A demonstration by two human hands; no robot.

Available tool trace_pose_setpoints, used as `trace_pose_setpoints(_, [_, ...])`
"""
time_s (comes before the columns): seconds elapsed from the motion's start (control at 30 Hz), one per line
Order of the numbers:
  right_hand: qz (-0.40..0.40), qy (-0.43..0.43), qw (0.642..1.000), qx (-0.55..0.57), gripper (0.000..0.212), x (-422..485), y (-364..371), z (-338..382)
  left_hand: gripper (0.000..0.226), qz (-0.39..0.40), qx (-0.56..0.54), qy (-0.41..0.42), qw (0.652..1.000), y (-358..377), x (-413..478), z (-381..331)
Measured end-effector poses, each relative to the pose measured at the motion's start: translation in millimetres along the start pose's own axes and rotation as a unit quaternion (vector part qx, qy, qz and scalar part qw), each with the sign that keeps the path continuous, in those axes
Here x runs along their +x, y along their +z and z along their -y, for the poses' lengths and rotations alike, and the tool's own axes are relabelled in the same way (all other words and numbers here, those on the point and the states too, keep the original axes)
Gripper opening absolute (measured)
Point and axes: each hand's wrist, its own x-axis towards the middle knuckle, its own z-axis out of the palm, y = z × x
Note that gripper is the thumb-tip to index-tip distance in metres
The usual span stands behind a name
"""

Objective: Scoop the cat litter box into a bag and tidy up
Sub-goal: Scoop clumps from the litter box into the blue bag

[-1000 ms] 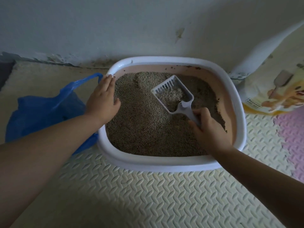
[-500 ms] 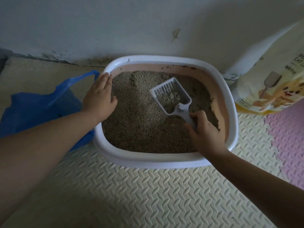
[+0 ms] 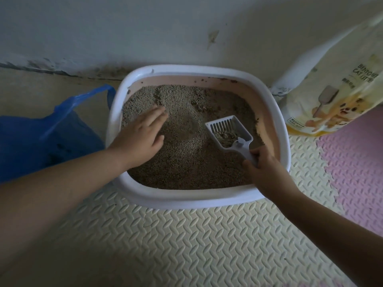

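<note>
The white-rimmed litter box [image 3: 186, 198] with a pink inner wall stands on the floor mat against the wall, filled with grey-brown litter [image 3: 186, 162]. My right hand [image 3: 267, 172] grips the handle of a white slotted scoop [image 3: 229, 131], which holds a small clump of litter over the right half of the box. My left hand [image 3: 141, 137] lies flat and open above the litter in the left half, fingers spread. A blue plastic bag [image 3: 47, 137] sits on the floor just left of the box.
A yellow cat litter sack [image 3: 339, 88] leans at the right, by the wall. Cream foam mat [image 3: 186, 245] covers the floor in front; a pink mat tile [image 3: 356, 168] lies at the right. The wall runs close behind the box.
My left hand has left the box's left rim and moved inward over the litter. The scoop has shifted right and toward me, with less litter in it.
</note>
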Motion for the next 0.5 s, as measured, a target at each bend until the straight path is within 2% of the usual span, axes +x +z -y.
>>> trace_pose_setpoints(0.23, [0.012, 0.058, 0.998, -0.034, 0.020, -12.0, -4.2, -3.1, 0.059, 0.073, -0.128, 0.113, 0.983, 10.7, -30.1, -56.5])
trace_pose_setpoints(0.33, [0.018, 0.095, 0.994, -0.047, 0.023, -12.7, -5.3, -1.8, 0.053, 0.097, -0.119, 0.171, 0.973, 11.5, -34.6, -66.5])
trace_pose_setpoints(0.5, [0.050, 0.127, 0.987, -0.087, 0.024, -4.9, -6.7, 0.4, 0.063, 0.106, -0.128, 0.117, 0.979, 15.9, -32.8, -62.4])
